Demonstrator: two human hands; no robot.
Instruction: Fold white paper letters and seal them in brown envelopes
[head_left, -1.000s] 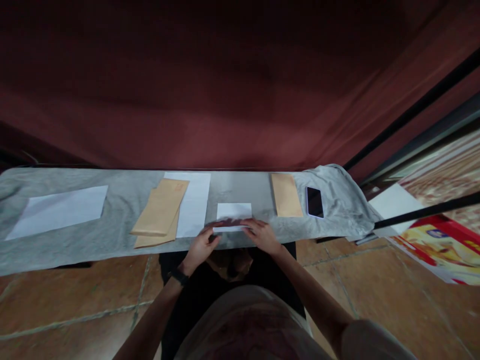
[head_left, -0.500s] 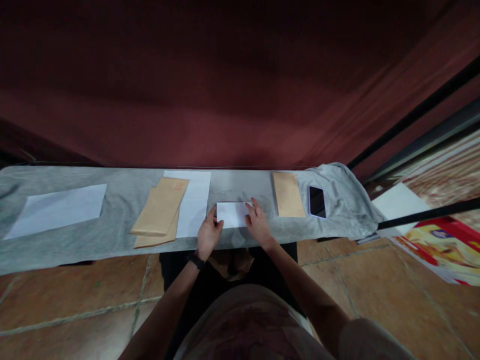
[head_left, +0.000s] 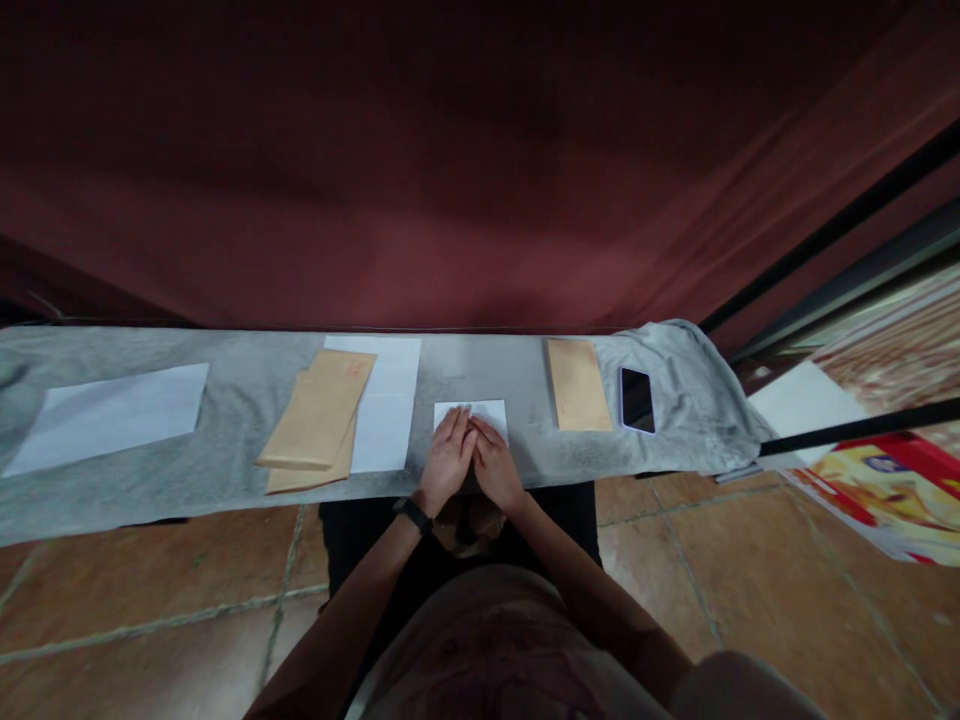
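Observation:
A small folded sheet of white paper (head_left: 492, 409) lies on the grey cloth in front of me. Both hands rest on it, side by side and touching each other at its middle. My left hand (head_left: 448, 458) lies flat with its fingers stretched forward over the paper; a dark band circles that wrist. My right hand (head_left: 495, 466) is also laid flat, its fingers angled toward the left hand. Much of the paper is hidden beneath them. Left of the hands, brown envelopes (head_left: 315, 410) overlap a larger white sheet (head_left: 392, 400).
Grey cloth (head_left: 517, 365) covers the narrow table. A single brown envelope (head_left: 579, 385) and a phone (head_left: 637, 400) lie to the right. Another white sheet (head_left: 112, 415) is at the far left. Behind hangs a dark red curtain (head_left: 450, 250); a black bar (head_left: 862, 428) crosses at right.
My hands have moved from the paper's left and right edges to its middle, where they now meet. The fingers have flattened onto the paper, which stays in place.

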